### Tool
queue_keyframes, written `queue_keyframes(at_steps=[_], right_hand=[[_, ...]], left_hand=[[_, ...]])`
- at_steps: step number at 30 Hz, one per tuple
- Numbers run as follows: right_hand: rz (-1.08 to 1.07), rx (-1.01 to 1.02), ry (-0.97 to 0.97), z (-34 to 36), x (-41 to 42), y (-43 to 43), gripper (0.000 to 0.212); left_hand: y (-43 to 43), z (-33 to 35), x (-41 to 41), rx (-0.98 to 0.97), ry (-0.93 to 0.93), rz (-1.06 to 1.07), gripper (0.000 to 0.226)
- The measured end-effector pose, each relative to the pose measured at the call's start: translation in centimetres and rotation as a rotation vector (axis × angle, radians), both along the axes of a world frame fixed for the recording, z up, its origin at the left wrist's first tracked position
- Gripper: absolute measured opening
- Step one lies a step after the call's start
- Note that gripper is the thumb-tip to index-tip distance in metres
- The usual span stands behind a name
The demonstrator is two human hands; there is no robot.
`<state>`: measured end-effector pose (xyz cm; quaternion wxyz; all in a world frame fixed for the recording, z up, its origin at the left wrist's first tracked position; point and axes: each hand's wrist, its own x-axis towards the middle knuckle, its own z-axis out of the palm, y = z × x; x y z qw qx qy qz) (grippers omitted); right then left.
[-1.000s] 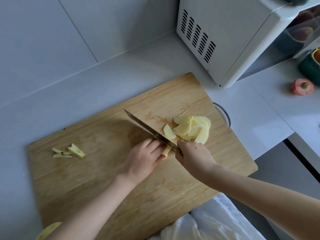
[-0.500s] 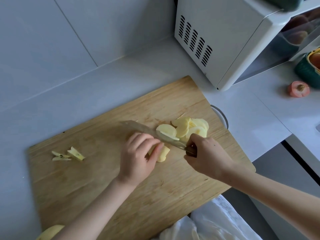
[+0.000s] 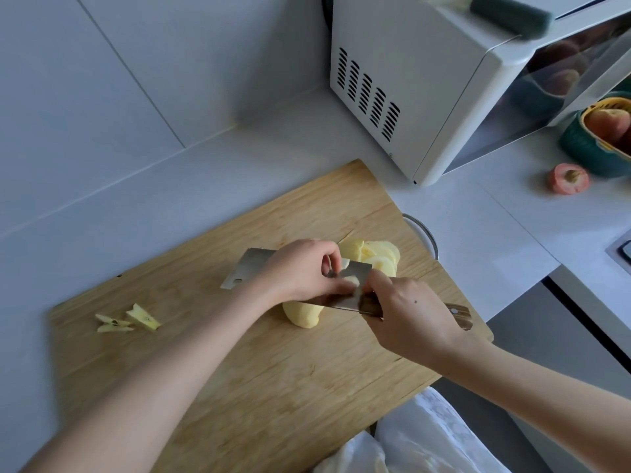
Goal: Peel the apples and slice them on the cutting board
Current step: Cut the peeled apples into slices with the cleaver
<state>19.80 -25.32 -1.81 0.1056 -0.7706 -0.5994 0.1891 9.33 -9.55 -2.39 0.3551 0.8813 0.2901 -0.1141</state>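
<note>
The right hand (image 3: 409, 319) is wrapped around the wooden handle of the cleaver (image 3: 293, 276), whose blade is tipped flat-side up over the cutting board (image 3: 239, 370). The left hand (image 3: 300, 271) pinches a slice off the blade. A peeled apple piece (image 3: 302, 314) lies under the blade; the sliced pile (image 3: 375, 252) sits at two o'clock of it.

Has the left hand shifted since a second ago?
Yes. The left hand has moved from the wooden cutting board up onto the steel cleaver blade.
</note>
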Motion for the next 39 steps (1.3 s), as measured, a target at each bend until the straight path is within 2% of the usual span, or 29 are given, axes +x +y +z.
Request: queue_keyframes(at_steps=[5, 8, 11, 14, 19, 24, 28, 32, 36, 39], right_hand=[[-0.001, -0.003, -0.02, -0.3, 0.7, -0.6, 0.013], [-0.01, 0.021, -0.05, -0.4, 0.9, -0.8, 0.013], [-0.009, 0.087, -0.089, -0.4, 1.3, -0.9, 0.025], [0.021, 0.089, -0.11, 0.0, 1.6, -0.6, 0.029], [0.075, 0.093, -0.115, 0.0, 1.6, -0.9, 0.032], [0.025, 0.082, -0.121, -0.1, 1.9, -0.8, 0.027], [0.021, 0.009, -0.148, 0.0, 2.3, -0.9, 0.009], [0.01, 0.01, -0.111, 0.2, 2.3, -1.3, 0.01], [0.04, 0.034, -0.109, 0.7, 2.1, -1.8, 0.016], [0.053, -0.034, -0.118, 1.1, 2.4, -2.0, 0.008]], left_hand=[[1.7, -1.7, 1.4, 0.018, 0.026, 0.006, 0.041], [2.2, -1.9, 2.3, -0.037, 0.017, -0.023, 0.04], [1.4, -1.5, 2.8, -0.068, 0.004, -0.071, 0.045], [0.6, -1.7, 3.0, 0.091, 0.056, -0.127, 0.048], [0.9, -2.5, 3.1, 0.168, 0.062, -0.16, 0.045], [1.5, -3.4, 3.4, 0.239, 0.079, -0.178, 0.051], [1.2, -3.3, 4.4, 0.332, 0.109, -0.286, 0.046], [1.8, -3.7, 4.5, 0.452, 0.127, -0.347, 0.038], [3.4, -4.9, 4.2, 0.569, 0.213, -0.377, 0.049], [4.3, -5.6, 3.8, 0.708, 0.197, -0.373, 0.051]])
